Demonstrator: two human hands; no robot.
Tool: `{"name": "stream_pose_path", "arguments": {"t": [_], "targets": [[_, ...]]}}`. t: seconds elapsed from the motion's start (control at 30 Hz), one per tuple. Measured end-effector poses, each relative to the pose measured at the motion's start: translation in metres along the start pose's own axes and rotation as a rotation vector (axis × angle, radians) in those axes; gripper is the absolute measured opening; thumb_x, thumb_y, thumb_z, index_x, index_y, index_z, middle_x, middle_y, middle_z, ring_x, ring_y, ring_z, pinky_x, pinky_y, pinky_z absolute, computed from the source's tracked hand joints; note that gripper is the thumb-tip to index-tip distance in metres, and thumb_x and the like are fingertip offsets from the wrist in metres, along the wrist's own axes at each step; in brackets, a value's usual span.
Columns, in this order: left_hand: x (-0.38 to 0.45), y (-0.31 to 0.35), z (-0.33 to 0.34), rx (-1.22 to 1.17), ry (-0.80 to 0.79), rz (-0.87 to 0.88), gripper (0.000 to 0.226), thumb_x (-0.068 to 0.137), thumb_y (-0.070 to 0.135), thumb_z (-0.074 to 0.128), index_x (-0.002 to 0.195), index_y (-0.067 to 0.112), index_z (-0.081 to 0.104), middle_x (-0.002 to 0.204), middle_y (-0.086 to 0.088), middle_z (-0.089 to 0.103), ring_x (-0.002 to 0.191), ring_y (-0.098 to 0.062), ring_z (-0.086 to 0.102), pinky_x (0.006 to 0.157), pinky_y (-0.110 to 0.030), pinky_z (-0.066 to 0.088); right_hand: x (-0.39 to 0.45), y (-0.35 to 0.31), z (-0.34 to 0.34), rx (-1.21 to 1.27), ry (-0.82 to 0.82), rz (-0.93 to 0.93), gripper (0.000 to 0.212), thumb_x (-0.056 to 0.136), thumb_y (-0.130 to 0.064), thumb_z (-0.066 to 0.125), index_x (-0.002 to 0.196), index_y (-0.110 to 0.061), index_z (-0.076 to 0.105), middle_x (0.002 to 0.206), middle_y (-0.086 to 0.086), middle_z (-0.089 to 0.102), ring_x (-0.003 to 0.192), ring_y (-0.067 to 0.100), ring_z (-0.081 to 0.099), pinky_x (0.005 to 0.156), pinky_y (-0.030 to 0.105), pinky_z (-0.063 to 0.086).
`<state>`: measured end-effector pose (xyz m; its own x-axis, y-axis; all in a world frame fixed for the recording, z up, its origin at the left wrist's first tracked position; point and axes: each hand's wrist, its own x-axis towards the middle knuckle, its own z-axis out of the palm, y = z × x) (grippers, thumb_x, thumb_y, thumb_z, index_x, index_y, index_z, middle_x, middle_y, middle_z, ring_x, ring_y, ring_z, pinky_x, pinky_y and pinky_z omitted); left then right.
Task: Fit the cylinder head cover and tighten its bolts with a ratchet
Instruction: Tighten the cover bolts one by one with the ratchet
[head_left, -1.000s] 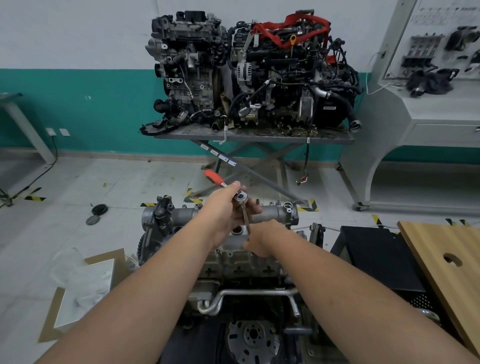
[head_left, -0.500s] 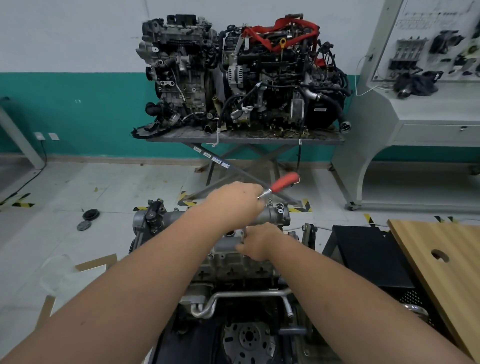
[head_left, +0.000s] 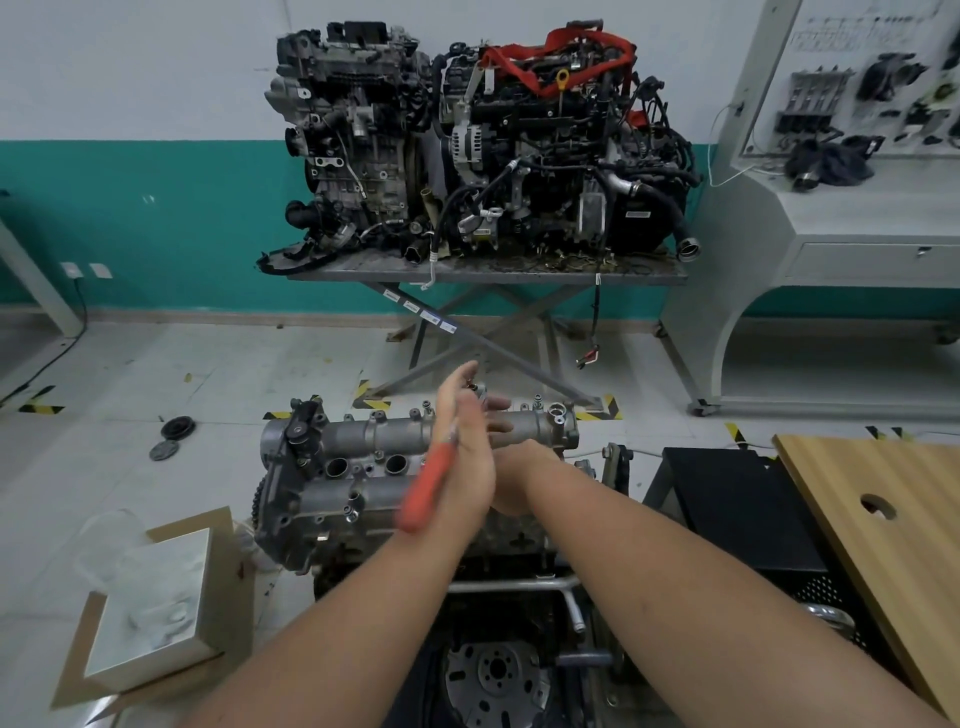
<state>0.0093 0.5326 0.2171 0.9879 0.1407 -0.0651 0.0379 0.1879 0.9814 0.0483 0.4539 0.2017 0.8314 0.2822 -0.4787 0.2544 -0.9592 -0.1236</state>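
Left hand: we see our left hand (head_left: 464, 457) raised over the cover, fingers straight and pointing away from us, palm turned right; the ratchet lies against its palm side, no curled grip visible.
Right hand: our right hand (head_left: 511, 467) sits largely hidden behind the left; blurred fingers reach forward near the tool's head; we cannot tell whether it holds anything.
Forearms: two, both bare, converging from the lower corners.
Ratchet: one ratchet (head_left: 428, 486), red handle blurred, slanting down-left toward us across the left wrist; its metal head lies up by the fingertips.
Cylinder head cover: one grey cylinder head cover (head_left: 374, 452), seated on top of the engine directly before us; two round wells show left of the hands.
Background engines: two engines (head_left: 478, 150) side by side on one scissor-leg table (head_left: 488, 273).
Floor: two dark discs (head_left: 171, 439) at left; one cardboard box (head_left: 156, 608) at lower left.
Right side: one wooden board (head_left: 883, 519) with one round hole.
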Motion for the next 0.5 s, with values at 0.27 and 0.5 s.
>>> {"name": "stream_pose_path", "arguments": {"t": [0.27, 0.5], "targets": [[0.023, 0.028, -0.012, -0.261, 0.039, -0.183, 0.021, 0.105, 0.028, 0.047, 0.096, 0.012, 0.058, 0.064, -0.004, 0.066, 0.059, -0.023, 0.068, 0.059, -0.031, 0.050, 0.006, -0.003, 0.002, -0.063, 0.030, 0.034, 0.044, 0.097, -0.048, 0.044, 0.121, -0.017, 0.063, 0.115, 0.006, 0.066, 0.104, 0.031, 0.062, 0.087, 0.040, 0.052], [0.023, 0.035, -0.030, -0.055, -0.232, -0.160, 0.032, 0.109, 0.030, 0.036, 0.117, 0.005, 0.054, 0.078, -0.008, 0.071, 0.072, -0.027, 0.070, 0.076, -0.042, 0.050, 0.004, -0.001, 0.004, -0.074, 0.056, 0.015, 0.027, 0.097, -0.044, 0.046, 0.096, -0.019, 0.057, 0.096, 0.003, 0.062, 0.090, 0.026, 0.060, 0.085, 0.041, 0.055]]}}
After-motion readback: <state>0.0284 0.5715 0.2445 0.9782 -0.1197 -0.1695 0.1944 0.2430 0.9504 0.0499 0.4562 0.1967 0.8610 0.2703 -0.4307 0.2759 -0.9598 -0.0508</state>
